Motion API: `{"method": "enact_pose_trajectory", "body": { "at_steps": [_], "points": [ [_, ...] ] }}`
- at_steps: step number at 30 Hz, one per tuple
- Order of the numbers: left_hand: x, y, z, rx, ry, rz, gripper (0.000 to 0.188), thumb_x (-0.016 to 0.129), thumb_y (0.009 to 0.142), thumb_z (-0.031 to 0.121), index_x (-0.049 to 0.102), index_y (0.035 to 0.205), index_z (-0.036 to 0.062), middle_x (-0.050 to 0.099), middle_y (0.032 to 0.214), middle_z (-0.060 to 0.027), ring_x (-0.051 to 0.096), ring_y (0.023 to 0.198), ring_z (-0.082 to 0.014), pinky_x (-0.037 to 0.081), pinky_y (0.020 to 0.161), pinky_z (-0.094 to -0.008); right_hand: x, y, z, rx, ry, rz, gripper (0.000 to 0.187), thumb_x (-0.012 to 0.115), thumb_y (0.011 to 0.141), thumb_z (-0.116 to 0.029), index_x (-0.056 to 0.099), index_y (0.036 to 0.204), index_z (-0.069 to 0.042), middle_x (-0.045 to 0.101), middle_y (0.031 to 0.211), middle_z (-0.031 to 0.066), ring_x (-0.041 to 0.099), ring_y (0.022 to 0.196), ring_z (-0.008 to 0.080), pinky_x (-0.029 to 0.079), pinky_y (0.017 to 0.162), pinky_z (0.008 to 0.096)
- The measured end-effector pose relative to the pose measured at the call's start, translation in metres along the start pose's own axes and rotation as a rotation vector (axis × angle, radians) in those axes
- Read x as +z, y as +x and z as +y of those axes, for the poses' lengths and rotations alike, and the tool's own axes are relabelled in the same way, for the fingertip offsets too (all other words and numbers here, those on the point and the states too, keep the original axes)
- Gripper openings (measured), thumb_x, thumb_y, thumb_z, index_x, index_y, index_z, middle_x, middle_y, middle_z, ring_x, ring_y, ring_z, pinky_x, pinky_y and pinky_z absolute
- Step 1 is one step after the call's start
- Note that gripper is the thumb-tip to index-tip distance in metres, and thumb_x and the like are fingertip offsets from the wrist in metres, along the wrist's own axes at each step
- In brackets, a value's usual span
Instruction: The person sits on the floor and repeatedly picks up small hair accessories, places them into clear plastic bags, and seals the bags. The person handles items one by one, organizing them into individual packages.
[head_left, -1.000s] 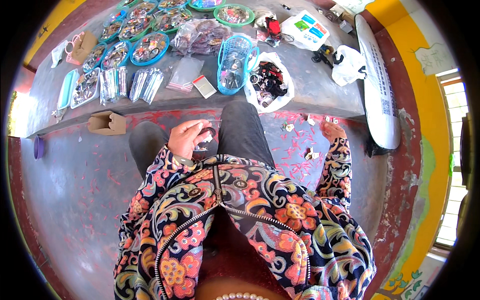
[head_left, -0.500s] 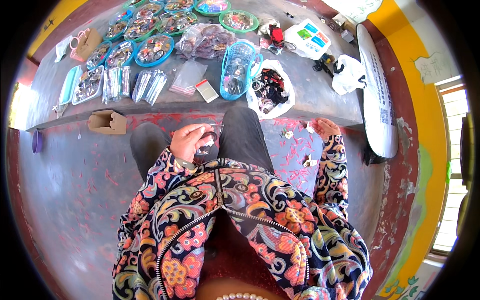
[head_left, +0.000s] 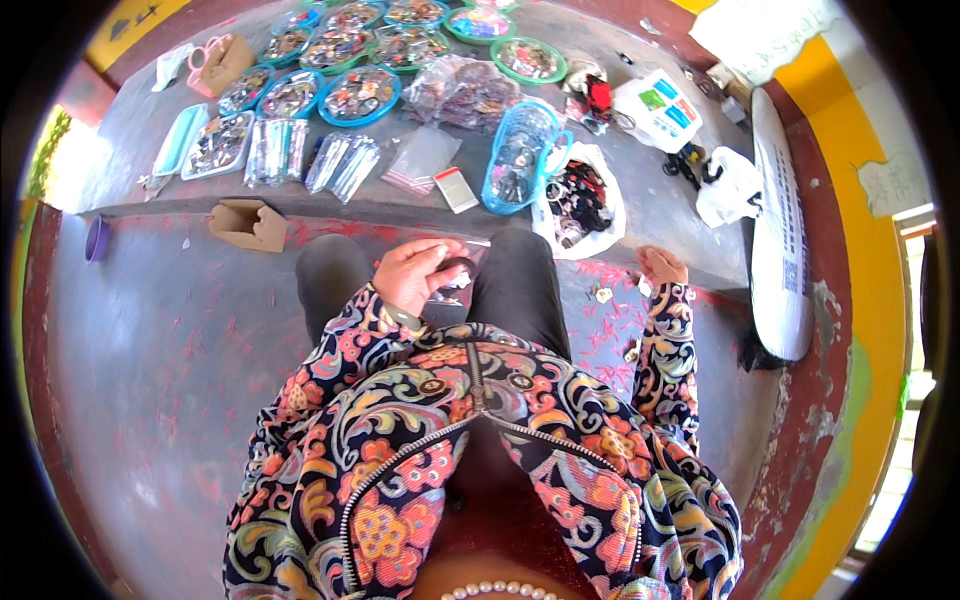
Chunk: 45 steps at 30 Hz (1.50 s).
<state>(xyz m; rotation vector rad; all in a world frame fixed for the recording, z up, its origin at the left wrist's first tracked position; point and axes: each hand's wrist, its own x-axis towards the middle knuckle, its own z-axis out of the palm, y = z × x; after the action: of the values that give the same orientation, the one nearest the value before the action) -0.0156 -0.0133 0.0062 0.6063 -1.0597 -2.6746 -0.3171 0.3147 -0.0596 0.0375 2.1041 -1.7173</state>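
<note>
My left hand [head_left: 412, 278] is above my lap between the knees. Its thumb and fingers pinch a dark hair band [head_left: 460, 264] that curves out past the fingertips. Just below, partly hidden by the hand, is a clear packet [head_left: 450, 293] with something pale in it; I cannot tell whether the hand holds it too. My right hand [head_left: 661, 265] is out to the right, beyond my right knee, near the platform's front edge. Its fingers look loosely bent, with nothing visible in them. A small white scrap [head_left: 645, 287] is on the floor beside it.
On the raised platform [head_left: 330, 205] are a white bag of dark hair bands [head_left: 580, 205], a blue basket [head_left: 520, 160], bundled clear packets [head_left: 277, 150] and several round trays [head_left: 360, 95]. A cardboard box [head_left: 247, 225] stands before its edge. Red scraps litter the floor.
The whole view has shifted, so most things appear farther right and slightly lower. My left hand still holds the dark band. My right hand's fingers look less spread.
</note>
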Motion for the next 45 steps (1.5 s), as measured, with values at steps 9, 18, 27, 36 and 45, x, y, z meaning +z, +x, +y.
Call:
{"method": "enact_pose_trajectory", "body": {
  "at_steps": [9, 18, 27, 36, 45],
  "points": [
    [0.004, -0.005, 0.008, 0.04, -0.15, -0.071, 0.019, 0.045, 0.086, 0.007, 0.054, 0.099, -0.0034, 0.055, 0.101, -0.0153, 0.055, 0.094, -0.0209, 0.048, 0.078, -0.0293, 0.2, -0.112, -0.074, -0.111, 0.096, -0.798, 0.023, 0.061, 0.076, -0.012, 0.058, 0.097, -0.003, 0.061, 0.089, 0.0033, 0.055, 0.078, 0.0094, 0.042, 0.064, 0.0209],
    [0.009, -0.006, 0.001, 0.028, -0.148, -0.002, 0.02, 0.048, 0.085, 0.009, 0.053, 0.098, -0.0046, 0.056, 0.099, -0.013, 0.057, 0.086, -0.0186, 0.049, 0.074, -0.0278, 0.229, -0.133, -0.063, -0.222, 0.169, -0.72, 0.011, 0.062, 0.074, -0.002, 0.064, 0.085, -0.001, 0.06, 0.082, 0.0023, 0.052, 0.07, 0.0081, 0.041, 0.062, 0.0204],
    [0.011, -0.006, -0.001, 0.085, 0.174, 0.028, 0.02, 0.055, 0.081, 0.008, 0.056, 0.099, -0.0012, 0.059, 0.089, -0.0087, 0.057, 0.074, -0.0119, 0.047, 0.064, -0.0223, 0.23, -0.144, -0.072, -0.149, 0.163, -0.633, 0.01, 0.064, 0.073, -0.005, 0.065, 0.083, -0.003, 0.06, 0.073, 0.0003, 0.049, 0.062, 0.0063, 0.039, 0.057, 0.0195],
    [0.007, -0.003, -0.003, 0.009, 0.229, 0.13, 0.018, 0.057, 0.08, 0.008, 0.058, 0.092, -0.0048, 0.061, 0.078, -0.0089, 0.059, 0.066, -0.0128, 0.049, 0.058, -0.0221, 0.232, -0.138, -0.063, -0.232, 0.088, -0.657, 0.012, 0.063, 0.073, -0.004, 0.065, 0.086, -0.003, 0.063, 0.078, 0.002, 0.05, 0.063, 0.0048, 0.039, 0.055, 0.0176],
    [0.012, -0.005, 0.002, -0.051, 0.115, 0.113, 0.018, 0.053, 0.081, 0.006, 0.056, 0.095, -0.0052, 0.059, 0.086, -0.0101, 0.06, 0.071, -0.0146, 0.053, 0.061, -0.0239, 0.228, -0.137, -0.063, -0.317, 0.068, -0.671, 0.014, 0.06, 0.074, 0.001, 0.064, 0.086, -0.002, 0.059, 0.074, 0.0003, 0.049, 0.06, 0.0052, 0.039, 0.054, 0.0178]
  ]
}}
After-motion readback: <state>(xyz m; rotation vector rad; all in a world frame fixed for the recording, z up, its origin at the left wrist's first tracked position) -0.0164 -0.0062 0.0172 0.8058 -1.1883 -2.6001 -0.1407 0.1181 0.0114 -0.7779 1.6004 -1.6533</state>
